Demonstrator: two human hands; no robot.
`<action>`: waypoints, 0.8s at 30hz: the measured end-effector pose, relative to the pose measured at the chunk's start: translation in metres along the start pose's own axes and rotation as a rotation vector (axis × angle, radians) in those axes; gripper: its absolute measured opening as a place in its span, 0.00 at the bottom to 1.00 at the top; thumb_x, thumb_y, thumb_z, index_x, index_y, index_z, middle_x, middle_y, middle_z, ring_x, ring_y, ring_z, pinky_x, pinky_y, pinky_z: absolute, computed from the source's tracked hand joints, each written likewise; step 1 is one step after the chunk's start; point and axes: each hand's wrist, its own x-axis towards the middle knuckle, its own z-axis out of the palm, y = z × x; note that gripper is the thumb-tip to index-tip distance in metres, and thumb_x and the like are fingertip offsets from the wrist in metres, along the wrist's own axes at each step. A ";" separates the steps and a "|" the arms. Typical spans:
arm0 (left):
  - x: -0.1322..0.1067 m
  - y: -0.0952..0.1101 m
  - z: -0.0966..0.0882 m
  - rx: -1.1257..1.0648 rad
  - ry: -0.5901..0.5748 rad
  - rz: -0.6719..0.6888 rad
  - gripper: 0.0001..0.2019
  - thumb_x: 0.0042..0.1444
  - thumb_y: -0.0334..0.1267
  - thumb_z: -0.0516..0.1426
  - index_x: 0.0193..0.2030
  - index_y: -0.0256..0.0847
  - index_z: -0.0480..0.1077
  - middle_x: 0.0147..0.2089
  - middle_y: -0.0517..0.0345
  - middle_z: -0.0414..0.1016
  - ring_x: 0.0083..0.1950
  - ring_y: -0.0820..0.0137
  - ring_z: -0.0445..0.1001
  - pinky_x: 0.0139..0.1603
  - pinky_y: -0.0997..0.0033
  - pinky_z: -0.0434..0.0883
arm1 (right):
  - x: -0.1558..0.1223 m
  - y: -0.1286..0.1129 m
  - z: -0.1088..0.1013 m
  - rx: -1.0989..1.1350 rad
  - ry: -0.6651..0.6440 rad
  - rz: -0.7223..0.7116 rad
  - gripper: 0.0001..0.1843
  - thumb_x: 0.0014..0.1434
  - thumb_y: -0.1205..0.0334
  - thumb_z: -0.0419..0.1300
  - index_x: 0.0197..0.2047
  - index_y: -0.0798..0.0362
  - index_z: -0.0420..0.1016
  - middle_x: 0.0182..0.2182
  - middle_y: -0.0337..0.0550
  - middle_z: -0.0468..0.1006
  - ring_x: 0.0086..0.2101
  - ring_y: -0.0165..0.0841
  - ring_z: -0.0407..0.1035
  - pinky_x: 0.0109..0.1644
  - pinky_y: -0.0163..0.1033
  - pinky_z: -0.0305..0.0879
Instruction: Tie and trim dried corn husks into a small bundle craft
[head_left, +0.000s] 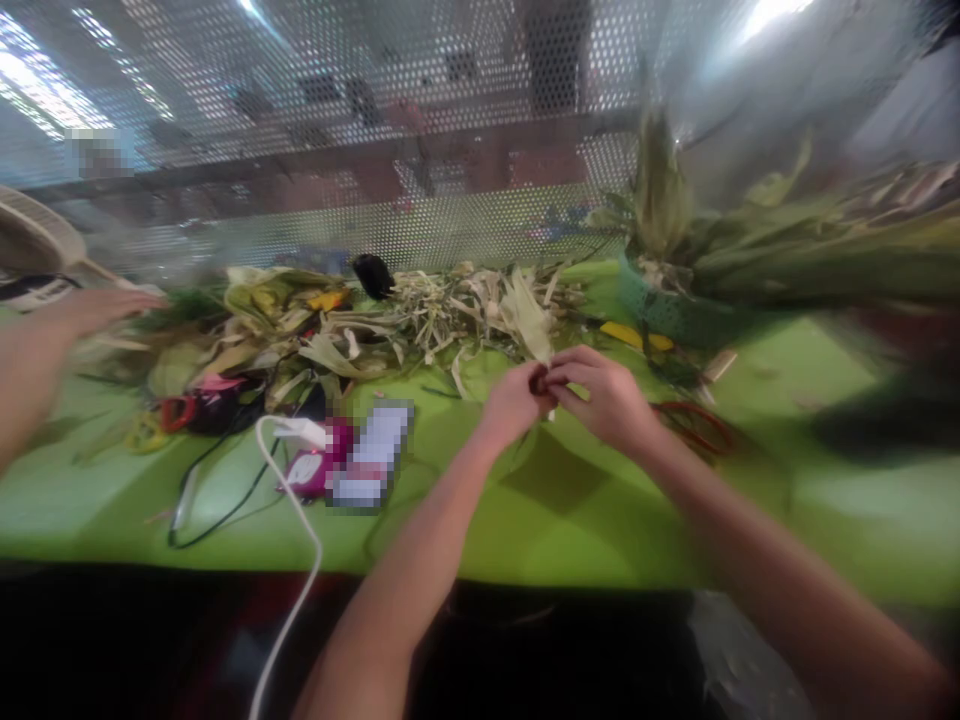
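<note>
A pale corn husk (527,312) stands up from between my two hands, above the green tabletop. My left hand (516,402) is closed round its lower end. Just right of it, my right hand (596,398) pinches at the same spot, thumb and forefinger together against the left fingers. The husk's gripped base is mostly hidden by my fingers. Right behind my hands lies a heap of dry husk strips (427,310).
A phone (371,455) and a white charger (304,432) with its cable lie left. Orange-handled scissors (178,412) sit farther left, near another person's hand (105,308). A green basin (660,305) of husks stands right. Perforated metal (450,150) rises behind.
</note>
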 end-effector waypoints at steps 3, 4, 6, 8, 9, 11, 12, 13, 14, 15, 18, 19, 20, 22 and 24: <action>-0.003 0.004 0.004 0.123 0.038 -0.007 0.05 0.44 0.32 0.58 0.30 0.40 0.66 0.25 0.63 0.65 0.27 0.74 0.61 0.29 0.72 0.54 | 0.000 0.002 0.004 0.070 0.045 0.089 0.04 0.55 0.69 0.64 0.32 0.51 0.79 0.38 0.45 0.78 0.38 0.35 0.74 0.44 0.41 0.71; -0.004 0.005 0.005 0.139 0.049 0.003 0.05 0.44 0.31 0.59 0.30 0.40 0.66 0.25 0.63 0.65 0.27 0.74 0.61 0.29 0.71 0.54 | 0.000 0.002 0.004 0.093 0.061 0.119 0.04 0.54 0.69 0.64 0.31 0.51 0.79 0.37 0.44 0.77 0.37 0.35 0.73 0.44 0.41 0.71; -0.004 0.007 0.006 0.100 0.067 0.029 0.05 0.45 0.32 0.59 0.30 0.40 0.67 0.26 0.63 0.66 0.28 0.74 0.62 0.29 0.72 0.56 | 0.000 0.003 0.005 0.137 0.103 0.175 0.04 0.54 0.69 0.64 0.30 0.51 0.78 0.36 0.43 0.77 0.37 0.35 0.73 0.44 0.42 0.70; -0.004 0.006 0.007 -0.025 0.066 0.049 0.07 0.47 0.34 0.61 0.33 0.39 0.67 0.28 0.62 0.68 0.30 0.74 0.64 0.32 0.72 0.59 | 0.001 0.005 0.004 0.190 0.150 0.231 0.03 0.54 0.68 0.64 0.30 0.51 0.77 0.35 0.42 0.77 0.38 0.35 0.72 0.45 0.42 0.69; -0.003 0.006 0.008 -0.102 0.061 0.056 0.09 0.48 0.35 0.62 0.35 0.39 0.67 0.29 0.61 0.69 0.31 0.73 0.65 0.33 0.72 0.61 | 0.001 0.007 0.004 0.223 0.173 0.264 0.02 0.54 0.67 0.64 0.30 0.51 0.77 0.34 0.42 0.77 0.38 0.35 0.72 0.44 0.42 0.68; -0.002 0.006 0.008 -0.237 0.055 0.067 0.13 0.49 0.38 0.63 0.39 0.39 0.68 0.33 0.60 0.71 0.33 0.73 0.68 0.37 0.72 0.65 | 0.002 0.010 0.003 0.304 0.208 0.338 0.01 0.54 0.65 0.64 0.31 0.52 0.76 0.32 0.41 0.76 0.35 0.34 0.71 0.42 0.41 0.68; -0.002 0.006 0.007 -0.282 0.060 0.072 0.14 0.49 0.38 0.64 0.41 0.39 0.68 0.34 0.59 0.71 0.35 0.73 0.69 0.38 0.72 0.66 | 0.002 0.012 0.002 0.346 0.217 0.373 0.02 0.54 0.63 0.64 0.32 0.52 0.76 0.31 0.40 0.76 0.34 0.33 0.70 0.40 0.40 0.67; -0.002 0.007 0.007 -0.314 0.067 0.075 0.14 0.50 0.39 0.63 0.42 0.38 0.68 0.35 0.58 0.71 0.36 0.72 0.69 0.40 0.71 0.67 | 0.002 0.013 0.002 0.381 0.226 0.401 0.03 0.54 0.62 0.64 0.32 0.52 0.76 0.31 0.40 0.76 0.33 0.32 0.70 0.39 0.40 0.67; -0.002 0.008 0.006 -0.341 0.073 0.074 0.14 0.51 0.39 0.63 0.43 0.38 0.68 0.37 0.57 0.72 0.38 0.72 0.70 0.42 0.70 0.68 | 0.002 0.014 0.001 0.402 0.234 0.420 0.04 0.54 0.61 0.65 0.33 0.52 0.76 0.30 0.40 0.76 0.32 0.32 0.69 0.39 0.39 0.66; -0.003 0.009 0.005 -0.368 0.074 0.071 0.13 0.53 0.39 0.62 0.44 0.38 0.68 0.39 0.55 0.72 0.40 0.71 0.71 0.44 0.69 0.68 | 0.003 0.014 0.000 0.409 0.244 0.430 0.05 0.54 0.61 0.65 0.33 0.53 0.76 0.30 0.39 0.76 0.32 0.32 0.69 0.38 0.39 0.66; -0.004 0.012 0.004 -0.424 0.087 0.066 0.11 0.55 0.37 0.59 0.44 0.38 0.67 0.42 0.53 0.73 0.43 0.70 0.73 0.48 0.67 0.69 | 0.005 0.012 -0.003 0.368 0.275 0.427 0.05 0.53 0.61 0.64 0.32 0.53 0.75 0.29 0.40 0.75 0.31 0.32 0.69 0.39 0.39 0.66; -0.005 0.013 0.004 -0.419 0.100 0.070 0.10 0.56 0.36 0.59 0.44 0.39 0.67 0.42 0.53 0.74 0.43 0.70 0.73 0.48 0.68 0.69 | 0.005 0.011 -0.004 0.350 0.279 0.421 0.04 0.53 0.62 0.64 0.32 0.53 0.75 0.29 0.40 0.75 0.32 0.32 0.69 0.38 0.39 0.66; -0.005 0.013 0.004 -0.398 0.117 0.078 0.09 0.55 0.35 0.59 0.43 0.39 0.66 0.41 0.54 0.74 0.42 0.70 0.74 0.48 0.68 0.69 | 0.005 0.009 -0.005 0.332 0.278 0.410 0.04 0.53 0.62 0.64 0.31 0.53 0.75 0.30 0.40 0.75 0.32 0.32 0.69 0.39 0.39 0.66; -0.005 0.012 0.005 -0.328 0.151 0.102 0.08 0.55 0.34 0.59 0.40 0.39 0.66 0.39 0.55 0.73 0.40 0.71 0.73 0.46 0.69 0.69 | 0.006 0.007 -0.005 0.296 0.268 0.382 0.03 0.54 0.62 0.64 0.31 0.52 0.75 0.30 0.40 0.75 0.32 0.32 0.69 0.39 0.40 0.67; -0.005 0.012 0.005 -0.262 0.170 0.121 0.06 0.55 0.34 0.59 0.39 0.39 0.67 0.38 0.56 0.74 0.38 0.73 0.72 0.43 0.71 0.69 | 0.005 0.006 -0.004 0.263 0.258 0.352 0.03 0.55 0.63 0.63 0.31 0.52 0.75 0.30 0.40 0.75 0.32 0.32 0.69 0.39 0.40 0.67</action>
